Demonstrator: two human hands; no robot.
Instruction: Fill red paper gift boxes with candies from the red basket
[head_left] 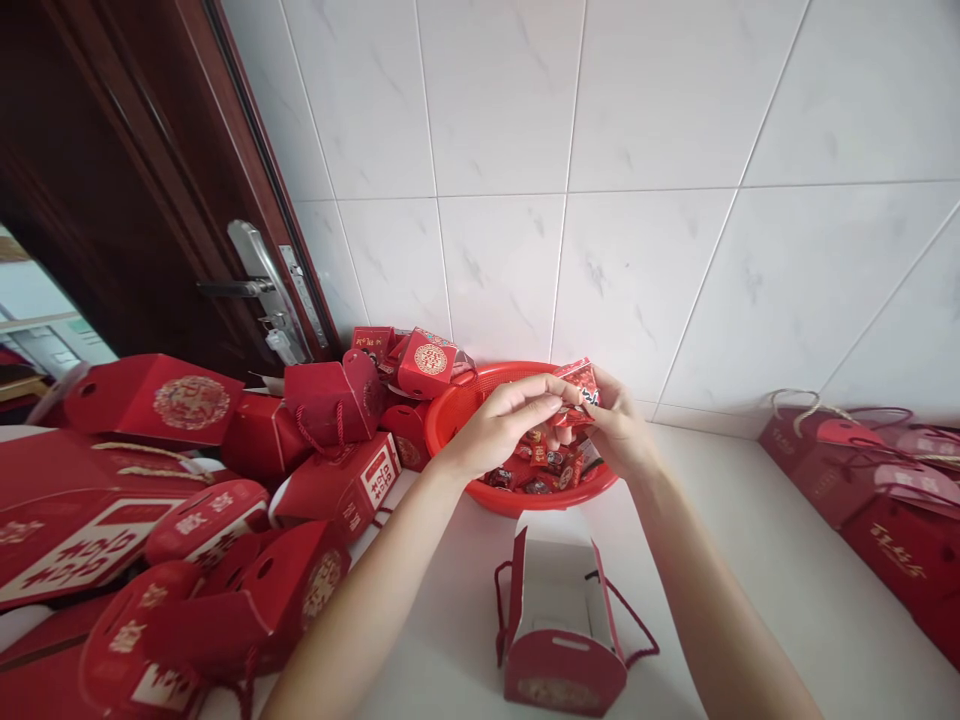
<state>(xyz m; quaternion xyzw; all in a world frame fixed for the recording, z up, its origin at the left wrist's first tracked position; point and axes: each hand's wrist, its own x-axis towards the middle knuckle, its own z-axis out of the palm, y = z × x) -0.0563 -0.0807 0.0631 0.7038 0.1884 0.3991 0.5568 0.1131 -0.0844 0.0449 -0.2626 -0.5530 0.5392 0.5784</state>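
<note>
Two bare hands meet above a red plastic basket [442, 425] of wrapped sweets [566, 472]. The step in hand appears to be picking out and gathering sweets. The right hand [626, 428] has its fingers closed on a printed red sweet packet [576, 375]; the left hand [517, 412] holds thumb and forefinger close together beside it, though overlapping fingers hide whether they grip anything. An open-topped red gift box [562, 655] stands nearer; carrying sweets there would call for a secure hold.

White tabletop [765, 570] bearing red basket [441, 425], red boxes [559, 665]
</note>
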